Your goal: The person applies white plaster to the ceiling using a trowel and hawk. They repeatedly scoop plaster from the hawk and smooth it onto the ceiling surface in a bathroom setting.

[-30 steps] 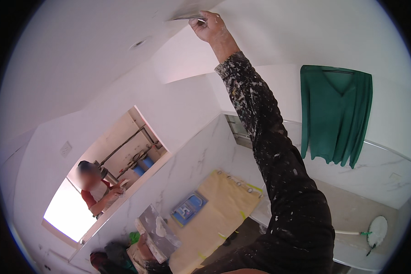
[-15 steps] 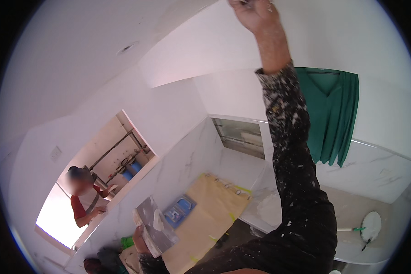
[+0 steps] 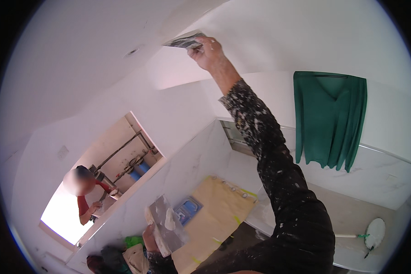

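Note:
My right hand [image 3: 210,57] is raised at the upper middle, closed on a flat metal plastering blade [image 3: 181,42] held against or very near the white ceiling [image 3: 86,55]; contact is unclear. The paint-spattered dark sleeve runs down to the lower edge. My left hand [image 3: 150,237], low in the view, grips a board [image 3: 161,208] with a grey metal face and a pale edge, carrying a lump of white paste [image 3: 169,221].
A co-worker in a red-sleeved shirt [image 3: 83,205] stands in a wall opening with pipes and blue cylinders [image 3: 142,168]. A green top [image 3: 329,123] hangs right. A beige sheet [image 3: 226,205] bearing a blue item [image 3: 189,208] lies below, beside a white disc on a pole [image 3: 375,235].
My raised right hand swung up and rightward half a second ago and has since come down and left, the blade again in full view. The board in my left hand has shifted slightly right.

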Demonstrator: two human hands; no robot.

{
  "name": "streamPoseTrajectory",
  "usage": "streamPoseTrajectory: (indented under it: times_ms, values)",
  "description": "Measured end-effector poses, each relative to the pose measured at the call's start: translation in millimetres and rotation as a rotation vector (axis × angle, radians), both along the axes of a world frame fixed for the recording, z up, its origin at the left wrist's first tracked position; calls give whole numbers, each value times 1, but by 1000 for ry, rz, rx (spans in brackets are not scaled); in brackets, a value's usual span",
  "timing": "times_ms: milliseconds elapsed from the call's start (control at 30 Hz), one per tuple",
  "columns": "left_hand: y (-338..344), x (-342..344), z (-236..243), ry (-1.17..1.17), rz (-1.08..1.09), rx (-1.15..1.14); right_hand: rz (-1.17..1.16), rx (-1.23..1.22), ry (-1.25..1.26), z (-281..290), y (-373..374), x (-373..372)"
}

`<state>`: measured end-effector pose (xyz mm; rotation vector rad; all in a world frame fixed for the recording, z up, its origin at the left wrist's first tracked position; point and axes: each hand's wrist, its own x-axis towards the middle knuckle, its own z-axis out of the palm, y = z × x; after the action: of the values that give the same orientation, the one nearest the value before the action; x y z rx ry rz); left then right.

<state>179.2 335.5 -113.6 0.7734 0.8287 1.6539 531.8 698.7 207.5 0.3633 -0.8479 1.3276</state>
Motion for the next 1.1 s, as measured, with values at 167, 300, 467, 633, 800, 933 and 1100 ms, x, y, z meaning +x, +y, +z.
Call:
streamPoseTrajectory:
  times_ms: [167,300,467,633,800,933,1100]
  values:
    - [-42,-13,-14,-31,90,-7,-436,29,-186,15,57,-21]
    - [-81,-29,-27,-51,291,-66,-1671,276,-535,16,105,-32]
    - [-111,-39,-38,-49,419,-78,-1485,232,-441,29,141,-49]
    - [-121,-38,-43,-37,461,-77,372,76,207,43,132,-44]
    - [-125,-40,-42,-29,464,-54,326,33,194,56,91,-29]
    - [-122,-42,-37,-13,453,-42,304,-23,163,62,58,-9]
    - [-114,-45,-28,-10,400,-37,178,25,122,59,34,16]
